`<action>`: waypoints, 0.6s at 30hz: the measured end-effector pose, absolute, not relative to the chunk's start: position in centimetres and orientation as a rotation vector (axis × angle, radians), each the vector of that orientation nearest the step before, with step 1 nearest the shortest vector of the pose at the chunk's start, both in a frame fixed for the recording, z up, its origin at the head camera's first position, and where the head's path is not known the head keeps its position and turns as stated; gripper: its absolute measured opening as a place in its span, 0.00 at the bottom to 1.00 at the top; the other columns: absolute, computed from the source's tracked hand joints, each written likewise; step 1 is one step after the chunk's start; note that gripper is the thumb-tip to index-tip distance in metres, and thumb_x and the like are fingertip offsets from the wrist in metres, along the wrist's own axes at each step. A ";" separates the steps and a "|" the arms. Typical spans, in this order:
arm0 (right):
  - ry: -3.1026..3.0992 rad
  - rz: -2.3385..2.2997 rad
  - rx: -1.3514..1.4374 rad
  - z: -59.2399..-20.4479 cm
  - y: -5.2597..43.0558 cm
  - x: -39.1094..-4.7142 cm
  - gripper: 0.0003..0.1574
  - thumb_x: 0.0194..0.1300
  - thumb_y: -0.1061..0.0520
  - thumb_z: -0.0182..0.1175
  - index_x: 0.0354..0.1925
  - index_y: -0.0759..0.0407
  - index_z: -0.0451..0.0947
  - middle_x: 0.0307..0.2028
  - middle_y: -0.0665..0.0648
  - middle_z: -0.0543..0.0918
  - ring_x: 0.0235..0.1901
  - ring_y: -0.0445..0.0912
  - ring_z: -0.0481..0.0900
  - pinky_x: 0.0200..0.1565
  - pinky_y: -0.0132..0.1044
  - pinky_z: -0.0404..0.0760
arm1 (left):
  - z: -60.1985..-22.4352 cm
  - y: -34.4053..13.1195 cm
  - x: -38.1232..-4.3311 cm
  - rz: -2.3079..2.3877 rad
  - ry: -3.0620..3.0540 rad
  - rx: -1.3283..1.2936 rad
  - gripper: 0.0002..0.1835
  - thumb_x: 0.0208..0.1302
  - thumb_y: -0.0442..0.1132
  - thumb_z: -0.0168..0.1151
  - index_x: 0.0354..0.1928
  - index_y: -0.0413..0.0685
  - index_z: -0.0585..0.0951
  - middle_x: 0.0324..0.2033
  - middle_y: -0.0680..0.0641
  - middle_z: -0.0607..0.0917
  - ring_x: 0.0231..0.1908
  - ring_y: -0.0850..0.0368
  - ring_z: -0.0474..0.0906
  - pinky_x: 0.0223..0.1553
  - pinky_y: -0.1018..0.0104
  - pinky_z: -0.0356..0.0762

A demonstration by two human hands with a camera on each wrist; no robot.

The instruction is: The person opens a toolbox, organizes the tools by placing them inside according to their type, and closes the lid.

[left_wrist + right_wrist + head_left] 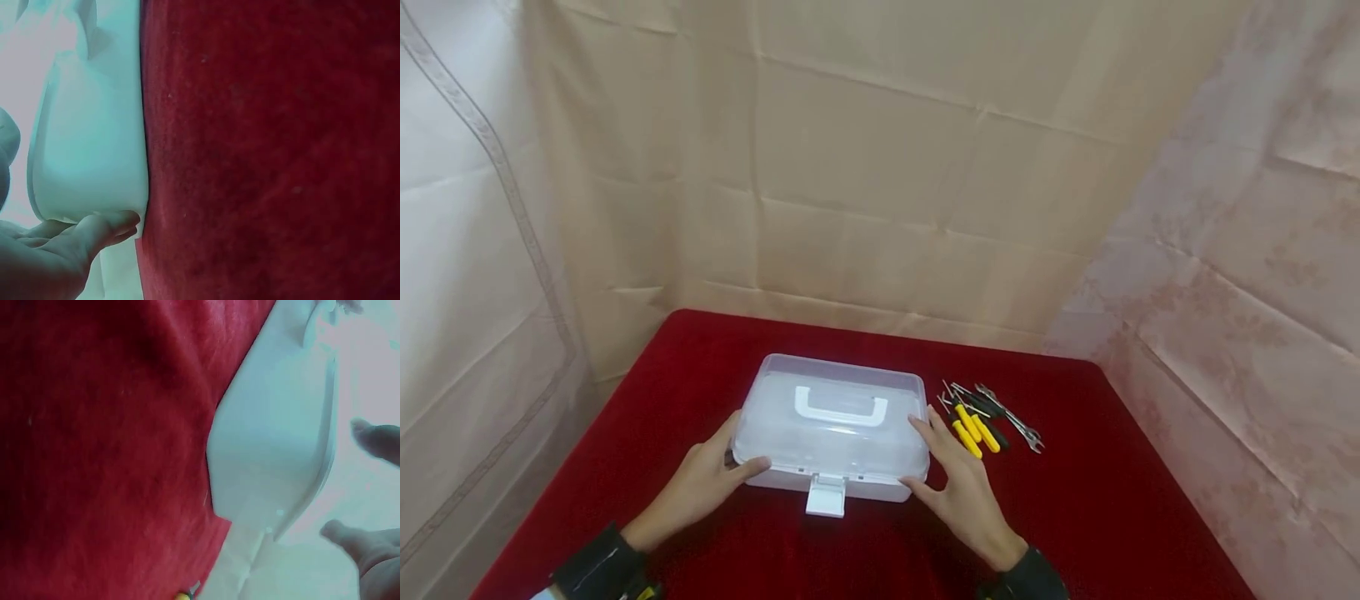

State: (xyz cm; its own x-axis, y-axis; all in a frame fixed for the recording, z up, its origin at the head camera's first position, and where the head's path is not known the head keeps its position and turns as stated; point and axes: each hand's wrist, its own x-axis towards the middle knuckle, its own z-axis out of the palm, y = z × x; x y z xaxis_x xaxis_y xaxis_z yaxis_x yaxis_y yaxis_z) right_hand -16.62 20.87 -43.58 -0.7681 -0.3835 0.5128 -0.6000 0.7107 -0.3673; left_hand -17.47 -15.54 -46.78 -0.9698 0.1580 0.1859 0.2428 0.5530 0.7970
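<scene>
A translucent plastic toolbox (842, 450) stands closed-lidded at the middle of the table, with a white carry handle (838, 415) lying on its lid. Its white front latch (826, 497) sticks outward, unfastened. My left hand (707, 471) grips the left front corner, thumb over the lid's front edge. In the left wrist view, its fingers (112, 226) lie against the box's end wall. Around the right front corner, my right hand (958, 483) is spread, thumb at the front rim and fingers by the lid's right side. The right wrist view shows its fingertips (334, 530) beside the lid edge.
Right of the box lies a pile of tools: several yellow-and-black-handled screwdrivers (967, 433) and metal wrenches (1022, 427). A red cloth (1120, 500) covers the table. Beige and pale fabric hangs behind and at both sides.
</scene>
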 end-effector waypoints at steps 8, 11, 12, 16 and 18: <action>-2.310 0.790 0.929 -43.0 22.1 -18.1 0.55 0.47 0.56 0.77 0.71 0.61 0.64 0.68 0.60 0.68 0.55 0.53 0.79 0.43 0.37 0.79 | -46.7 -16.4 -17.1 -1.312 -2.760 -0.337 0.52 0.57 0.63 0.65 0.74 0.38 0.58 0.61 0.36 0.75 0.47 0.52 0.79 0.46 0.61 0.78; -2.275 0.883 0.916 -42.1 22.5 -19.5 0.54 0.47 0.59 0.77 0.70 0.60 0.65 0.66 0.60 0.71 0.51 0.52 0.82 0.41 0.37 0.79 | -46.8 -16.4 -17.1 -1.301 -2.766 -0.359 0.52 0.57 0.63 0.64 0.75 0.40 0.58 0.61 0.38 0.75 0.46 0.54 0.79 0.47 0.61 0.77; -2.263 0.899 0.901 -41.8 22.6 -20.1 0.53 0.48 0.58 0.77 0.70 0.59 0.66 0.65 0.60 0.72 0.49 0.51 0.83 0.40 0.36 0.79 | -46.8 -16.4 -17.1 -1.295 -2.768 -0.363 0.52 0.57 0.63 0.64 0.75 0.42 0.57 0.62 0.38 0.75 0.46 0.53 0.79 0.47 0.61 0.77; -2.204 0.987 0.827 -40.7 22.8 -22.2 0.46 0.51 0.57 0.75 0.67 0.58 0.70 0.58 0.60 0.79 0.43 0.49 0.85 0.38 0.34 0.80 | -46.9 -16.2 -17.2 -1.285 -2.767 -0.382 0.53 0.56 0.63 0.65 0.76 0.44 0.56 0.64 0.40 0.72 0.50 0.51 0.78 0.49 0.59 0.75; -2.165 1.059 0.787 -40.2 22.7 -23.4 0.41 0.53 0.57 0.74 0.65 0.57 0.73 0.56 0.59 0.80 0.41 0.48 0.86 0.35 0.32 0.80 | -46.9 -16.1 -17.2 -1.301 -2.771 -0.367 0.53 0.56 0.64 0.65 0.76 0.46 0.56 0.64 0.41 0.73 0.51 0.51 0.78 0.49 0.59 0.75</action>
State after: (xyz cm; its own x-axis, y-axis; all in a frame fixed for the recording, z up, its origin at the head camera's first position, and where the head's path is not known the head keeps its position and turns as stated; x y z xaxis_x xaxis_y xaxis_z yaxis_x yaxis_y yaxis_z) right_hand -23.36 22.67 -40.22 -0.6461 -0.2446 0.7230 -0.7210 0.5063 -0.4731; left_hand -17.24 -16.11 -46.88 -0.9700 0.1888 0.1531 0.2384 0.6159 0.7509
